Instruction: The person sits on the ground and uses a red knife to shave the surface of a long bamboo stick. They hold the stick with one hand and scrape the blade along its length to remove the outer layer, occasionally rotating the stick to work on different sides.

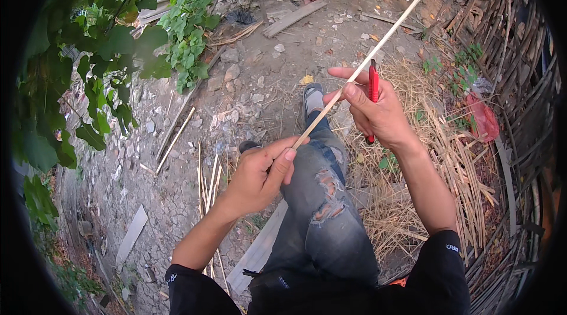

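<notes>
A long pale wooden stick [390,34] slants up to the right across my lap, its far end thicker and knobby. My left hand [255,178] pinches the near end between thumb and fingers, above my thigh. Farther along, my right hand [387,115] steadies the stick between thumb and forefinger. In that same hand sits a red utility knife [373,86], held upright against the fingers, its dark tip pointing away from me. The lower part of the knife is partly hidden by the hand. Whether the blade touches the stick I cannot tell.
Straw-like shavings and thin strips [407,197] cover the ground at right, beside a stacked-stick fence [522,96] and a red plastic bag [481,117]. Several slender sticks [209,182] lie at left. Leafy branches [94,49] hang at upper left. A grey board [260,247] lies by my leg.
</notes>
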Motion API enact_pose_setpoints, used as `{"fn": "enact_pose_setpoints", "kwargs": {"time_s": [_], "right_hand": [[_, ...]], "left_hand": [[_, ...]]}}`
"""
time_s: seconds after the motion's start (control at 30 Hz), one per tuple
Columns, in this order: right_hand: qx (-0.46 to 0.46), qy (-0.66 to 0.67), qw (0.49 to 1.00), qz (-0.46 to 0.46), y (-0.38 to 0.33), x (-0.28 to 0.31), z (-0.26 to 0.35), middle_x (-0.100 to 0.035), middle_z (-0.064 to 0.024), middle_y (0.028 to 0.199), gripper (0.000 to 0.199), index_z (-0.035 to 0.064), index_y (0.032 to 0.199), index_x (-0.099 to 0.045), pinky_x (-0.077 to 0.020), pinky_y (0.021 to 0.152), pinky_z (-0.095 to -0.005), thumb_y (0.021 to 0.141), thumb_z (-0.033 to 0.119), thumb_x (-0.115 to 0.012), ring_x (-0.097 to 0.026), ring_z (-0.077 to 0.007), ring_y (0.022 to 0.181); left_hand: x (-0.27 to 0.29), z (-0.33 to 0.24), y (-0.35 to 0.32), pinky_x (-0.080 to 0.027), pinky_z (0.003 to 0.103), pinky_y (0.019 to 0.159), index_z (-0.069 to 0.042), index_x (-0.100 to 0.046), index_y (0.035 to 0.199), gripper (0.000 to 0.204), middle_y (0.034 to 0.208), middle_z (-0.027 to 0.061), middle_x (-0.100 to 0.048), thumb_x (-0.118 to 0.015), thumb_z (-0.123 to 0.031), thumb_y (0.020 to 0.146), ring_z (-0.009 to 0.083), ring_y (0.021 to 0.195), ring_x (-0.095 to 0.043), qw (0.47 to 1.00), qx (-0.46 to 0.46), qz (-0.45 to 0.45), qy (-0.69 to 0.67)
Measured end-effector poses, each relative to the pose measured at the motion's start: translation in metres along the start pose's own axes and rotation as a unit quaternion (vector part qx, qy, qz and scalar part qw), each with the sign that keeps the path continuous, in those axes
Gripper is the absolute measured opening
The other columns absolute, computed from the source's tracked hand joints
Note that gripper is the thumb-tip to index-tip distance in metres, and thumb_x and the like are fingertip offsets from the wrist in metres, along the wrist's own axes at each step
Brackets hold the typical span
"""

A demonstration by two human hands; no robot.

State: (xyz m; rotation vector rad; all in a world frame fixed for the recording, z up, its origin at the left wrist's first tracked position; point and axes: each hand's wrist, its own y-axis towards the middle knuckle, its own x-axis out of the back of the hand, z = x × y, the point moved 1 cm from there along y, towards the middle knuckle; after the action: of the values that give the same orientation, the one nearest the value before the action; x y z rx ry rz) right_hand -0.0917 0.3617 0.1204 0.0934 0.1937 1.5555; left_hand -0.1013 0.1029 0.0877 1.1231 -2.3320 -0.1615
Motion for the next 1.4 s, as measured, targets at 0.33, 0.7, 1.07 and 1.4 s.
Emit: {"fn": "enact_pose_setpoints", "kwargs": {"time_s": [0.33, 0.7, 1.07, 1.4], "right_hand": [[0.007, 0.027, 0.988, -0.152, 0.017, 0.042, -0.011, -0.072, -0.0073, 0.080, 0.035, 0.0011, 0.109, -0.067, -0.0265, 0.038, -0.0215, 0.099, 0.034, -0.071, -0.039, -0.0016, 0.040], [0.026, -0.009, 0.999, -0.042, 0.013, -0.009, -0.036, -0.070, 0.0011, 0.078, 0.030, 0.0017, 0.107, -0.068, -0.0434, 0.061, -0.0218, 0.094, 0.026, -0.080, -0.056, -0.0020, 0.065], [0.057, 0.003, 0.988, -0.147, 0.012, 0.036, -0.011, -0.066, -0.0026, 0.073, 0.033, 0.0014, 0.121, -0.067, -0.0282, 0.041, -0.0210, 0.099, 0.025, -0.071, -0.041, -0.0012, 0.044], [0.154, 0.017, 0.935, -0.319, 0.025, 0.073, -0.005, -0.061, -0.0006, 0.072, 0.032, -0.0015, 0.119, -0.066, -0.0308, 0.040, -0.0218, 0.100, 0.023, -0.069, -0.041, -0.0020, 0.044]], "left_hand": [[0.018, 0.038, -0.051, -0.041, 0.024, 0.042, 0.003, -0.061, 0.127, 0.046, 0.063, 0.0048, -0.060, -0.035, -0.032, 0.114, 0.0094, 0.041, -0.051, 0.945, 0.228, 0.072, -0.224], [-0.013, 0.042, -0.050, -0.043, 0.023, 0.047, -0.003, -0.060, 0.137, 0.041, 0.065, 0.0024, -0.061, -0.042, -0.031, 0.113, 0.0073, 0.047, -0.053, 0.940, 0.214, 0.120, -0.236], [0.012, 0.043, -0.070, -0.047, 0.020, 0.050, -0.004, -0.063, 0.139, 0.036, 0.083, 0.0056, -0.073, -0.060, -0.016, 0.106, 0.0046, 0.052, -0.056, 0.951, 0.247, 0.074, -0.173], [0.013, 0.042, -0.078, -0.047, 0.023, 0.054, -0.001, -0.069, 0.128, 0.031, 0.087, 0.0054, -0.074, -0.069, -0.013, 0.099, 0.0033, 0.061, -0.059, 0.974, 0.225, 0.012, -0.028]]}}
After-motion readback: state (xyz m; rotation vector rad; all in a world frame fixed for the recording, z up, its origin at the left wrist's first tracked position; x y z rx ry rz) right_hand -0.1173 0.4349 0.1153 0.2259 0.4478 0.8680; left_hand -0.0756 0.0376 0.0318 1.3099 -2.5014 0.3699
